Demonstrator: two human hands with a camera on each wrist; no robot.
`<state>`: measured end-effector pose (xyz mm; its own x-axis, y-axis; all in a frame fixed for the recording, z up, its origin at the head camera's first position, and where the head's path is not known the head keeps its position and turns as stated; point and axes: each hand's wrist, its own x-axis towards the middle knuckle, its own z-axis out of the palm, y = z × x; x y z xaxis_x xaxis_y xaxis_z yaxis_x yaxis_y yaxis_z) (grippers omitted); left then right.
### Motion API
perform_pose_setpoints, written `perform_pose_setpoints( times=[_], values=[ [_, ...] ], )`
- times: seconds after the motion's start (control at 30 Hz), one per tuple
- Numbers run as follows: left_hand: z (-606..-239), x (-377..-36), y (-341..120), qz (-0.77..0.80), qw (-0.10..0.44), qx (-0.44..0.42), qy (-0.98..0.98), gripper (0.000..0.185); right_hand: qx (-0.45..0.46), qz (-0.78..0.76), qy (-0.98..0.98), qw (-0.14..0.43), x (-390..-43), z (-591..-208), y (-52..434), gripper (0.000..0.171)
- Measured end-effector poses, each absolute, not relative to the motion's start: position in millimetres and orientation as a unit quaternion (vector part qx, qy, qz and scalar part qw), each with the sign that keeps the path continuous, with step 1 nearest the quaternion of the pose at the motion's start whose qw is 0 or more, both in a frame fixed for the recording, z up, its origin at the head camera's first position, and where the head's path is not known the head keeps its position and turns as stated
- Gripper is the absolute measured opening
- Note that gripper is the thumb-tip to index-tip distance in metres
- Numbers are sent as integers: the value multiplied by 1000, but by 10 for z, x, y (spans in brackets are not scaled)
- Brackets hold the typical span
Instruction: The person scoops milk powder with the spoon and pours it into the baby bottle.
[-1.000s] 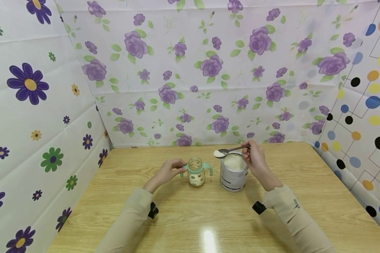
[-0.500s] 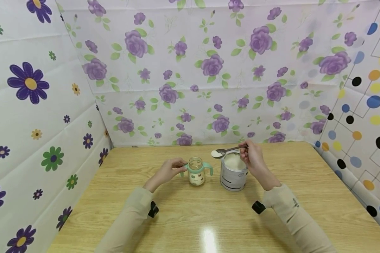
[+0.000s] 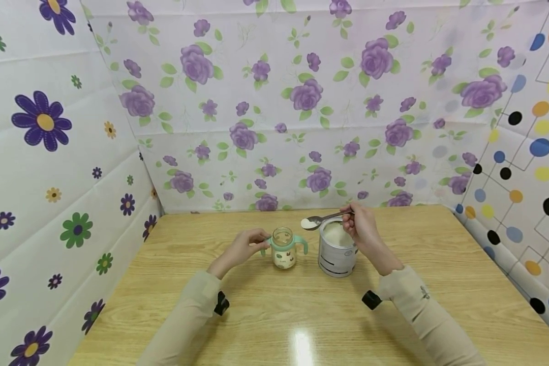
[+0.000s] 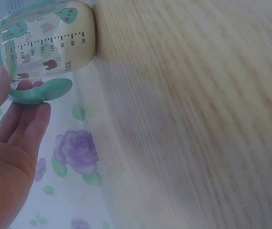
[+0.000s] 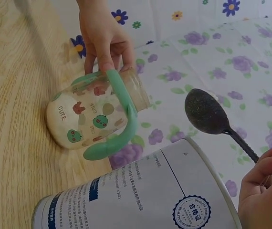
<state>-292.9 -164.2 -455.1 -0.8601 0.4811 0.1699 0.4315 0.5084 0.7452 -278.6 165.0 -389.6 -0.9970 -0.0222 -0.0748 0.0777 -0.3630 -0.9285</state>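
Observation:
A clear baby bottle [image 3: 284,258] with green handles stands upright and open-topped on the table, with pale contents low inside. My left hand [image 3: 243,247] grips its left handle [image 4: 43,93], thumb on one side and fingers on the other. To the right stands an open can [image 3: 337,260] of pale powder, with a printed label. Over the can's rim, my right hand [image 3: 365,226] pinches the handle of a dark metal spoon [image 5: 206,112]. White powder [image 3: 307,223] is heaped in the spoon's bowl, which is above and between the can and the bottle; the right wrist view shows its underside.
The wooden table [image 3: 283,310] reaches back to a wall covering [image 3: 256,101] with purple roses. Printed sheets also line the left and right sides. A black wrist camera [image 3: 221,303] sits under the left sleeve, another [image 3: 372,300] by the right.
My right hand has moved slightly left, carrying the spoonful of powder from above the can's left rim toward the bottle. The left hand, bottle and can have stayed in place.

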Motion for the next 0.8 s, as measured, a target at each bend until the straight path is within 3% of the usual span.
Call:
perform_pose_setpoints(
  times=[0.8],
  values=[
    [-4577,-2937,-1643,434,28,261,862,21,5,-813,579,56,-2810,-3914,1586,33]
  ],
)
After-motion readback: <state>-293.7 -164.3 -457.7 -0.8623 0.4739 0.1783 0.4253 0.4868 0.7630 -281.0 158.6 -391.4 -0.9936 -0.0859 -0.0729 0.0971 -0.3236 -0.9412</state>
